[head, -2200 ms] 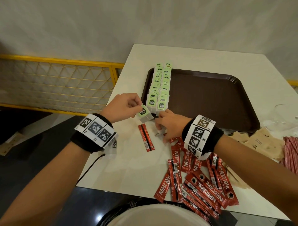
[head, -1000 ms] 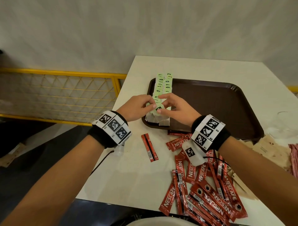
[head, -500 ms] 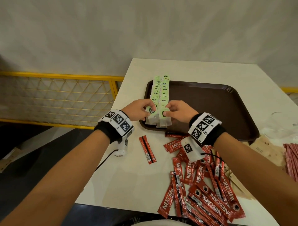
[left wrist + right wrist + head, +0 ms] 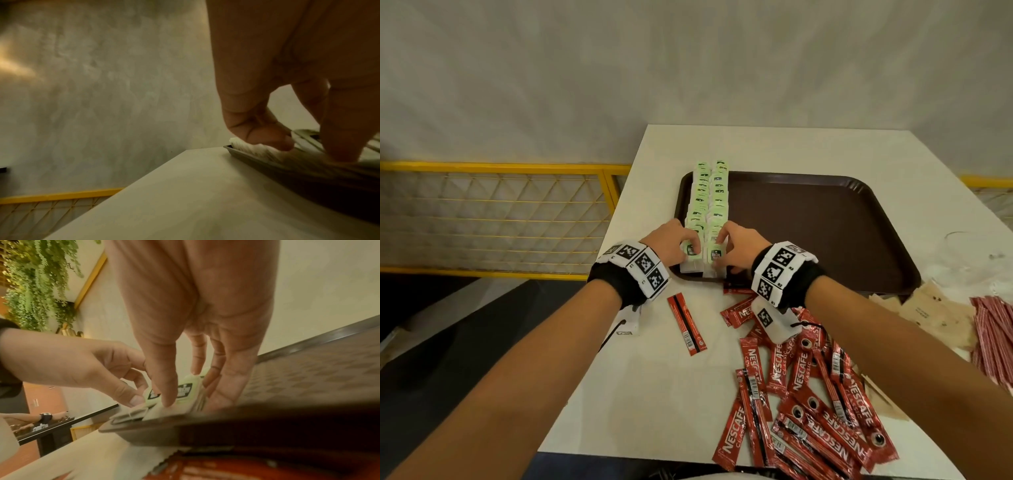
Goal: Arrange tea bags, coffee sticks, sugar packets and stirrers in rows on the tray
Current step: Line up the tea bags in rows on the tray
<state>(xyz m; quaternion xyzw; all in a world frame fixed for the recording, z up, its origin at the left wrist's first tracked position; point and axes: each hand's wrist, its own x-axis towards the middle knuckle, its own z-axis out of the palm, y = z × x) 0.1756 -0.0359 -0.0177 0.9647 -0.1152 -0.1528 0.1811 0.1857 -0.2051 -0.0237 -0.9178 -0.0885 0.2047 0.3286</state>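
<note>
Brown tray (image 4: 825,222) on a white desk (image 4: 654,377), seen from the head camera. Two rows of green-tagged tea bags (image 4: 710,195) run side by side along the tray's left edge, from its far rim to its near rim. The left hand (image 4: 671,245) has its fingers curled over the nearest bag of the left row, thumb and fingertips pinching that bag. The right hand (image 4: 739,248) does the same at the nearest bag of the right row; in the right wrist view its thumb (image 4: 166,386) presses the bag's label while the other fingers reach behind the stack. Both hands are thus closed on tea bags at the near end of the rows. Red coffee sticks (image 4: 808,411) lie loose in a heap on the desk in front of the tray, with one stick (image 4: 686,323) apart to the left. Brown packets (image 4: 935,315) and thin red stirrers (image 4: 993,339) lie at the right edge of the desk, off the tray. A yellow railing (image 4: 500,168) stands left of the desk.
</note>
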